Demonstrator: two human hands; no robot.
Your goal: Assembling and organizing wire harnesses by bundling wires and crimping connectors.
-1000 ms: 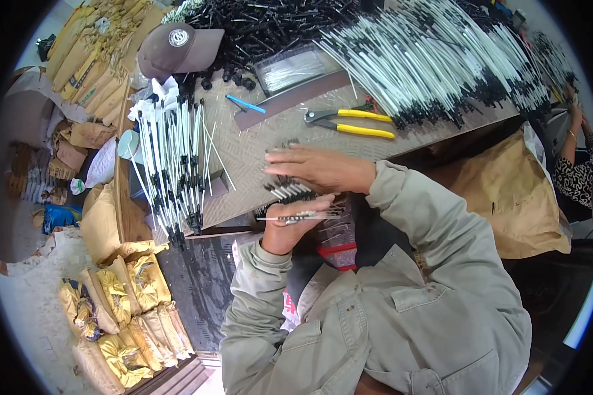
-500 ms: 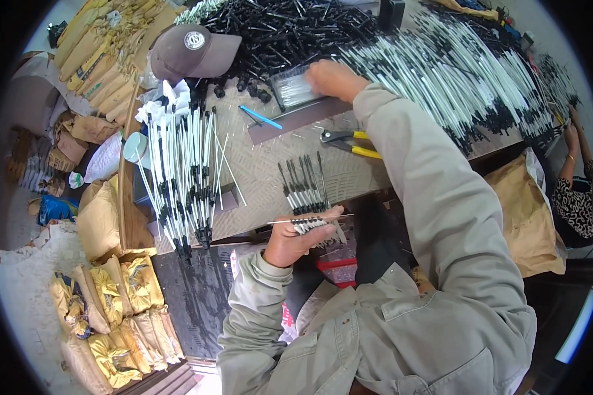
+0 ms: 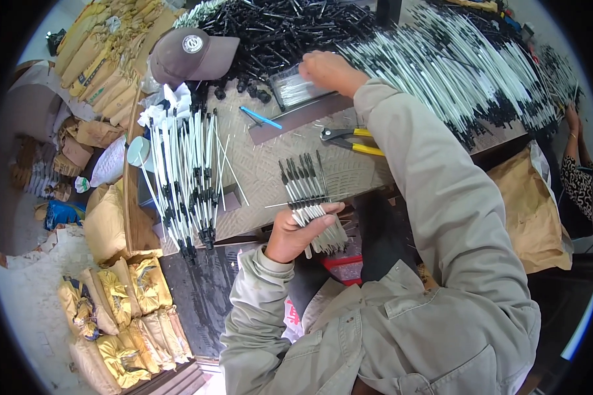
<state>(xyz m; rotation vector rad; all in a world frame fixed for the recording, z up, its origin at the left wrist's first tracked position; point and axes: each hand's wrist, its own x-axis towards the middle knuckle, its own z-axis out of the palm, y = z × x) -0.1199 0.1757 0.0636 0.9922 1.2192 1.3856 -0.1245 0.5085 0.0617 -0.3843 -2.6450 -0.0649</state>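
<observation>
The left hand [image 3: 295, 230] is closed around a bunch of thin sticks [image 3: 308, 197]. The sticks are white with black tips. They fan out from the hand, and the black tips lie on the counter [image 3: 349, 171] near its front edge.

The right hand [image 3: 328, 70] reaches far across the counter. Its fingers are bent down on a clear bag [image 3: 298, 89] with white sticks inside. I cannot tell if it is gripping the bag or just touching it.

Pliers [image 3: 350, 139] with yellow handles lie between the two hands, partly under the right sleeve. A blue pen [image 3: 261, 117] lies near the bag. A brown cap [image 3: 194, 54] sits at the far left of the counter.

More white sticks stand in a bundle [image 3: 186, 174] at the left side of the counter. A big row of them [image 3: 454, 72] covers the right side. A black pile [image 3: 290, 29] of small parts lies at the back.

Yellow sacks [image 3: 122, 309] lie on the floor to the left. Another person's arm [image 3: 576, 158] shows at the far right.
</observation>
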